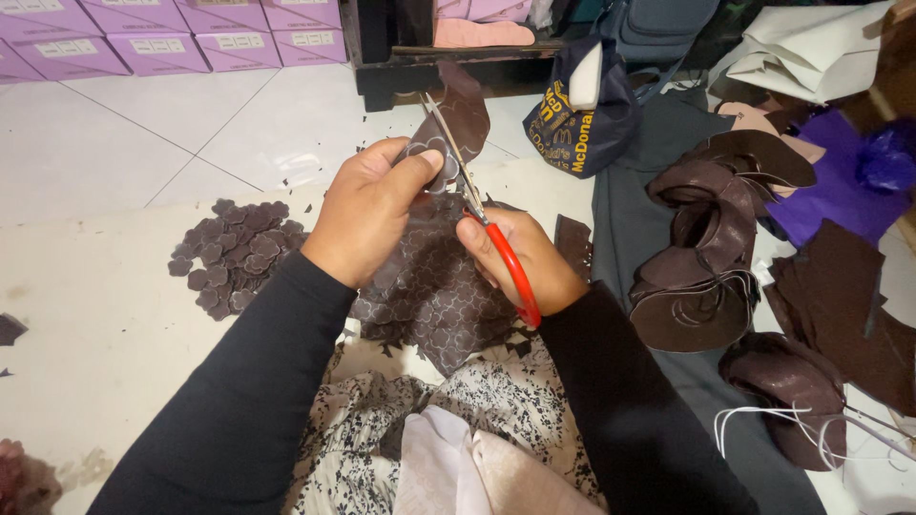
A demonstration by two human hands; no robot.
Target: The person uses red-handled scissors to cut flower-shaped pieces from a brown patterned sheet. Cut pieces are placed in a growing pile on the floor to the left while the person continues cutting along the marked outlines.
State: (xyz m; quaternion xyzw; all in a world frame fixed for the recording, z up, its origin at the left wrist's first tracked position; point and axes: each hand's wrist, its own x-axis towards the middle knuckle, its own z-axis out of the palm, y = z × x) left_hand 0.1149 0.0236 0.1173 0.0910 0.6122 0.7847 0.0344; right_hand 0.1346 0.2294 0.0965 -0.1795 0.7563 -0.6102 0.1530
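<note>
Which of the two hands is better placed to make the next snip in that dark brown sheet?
The right hand, probably: it grips the red-handled scissors, whose blades sit at the brown sheet. The left hand pinches the sheet beside the blades, so it suits steadying and turning.

We see even, fairly bright indoor light, soft shadows under forearms. Mild glare on white floor tiles (191, 133). Centre sharp; slight wide-angle stretch and softness at frame edges.
</note>
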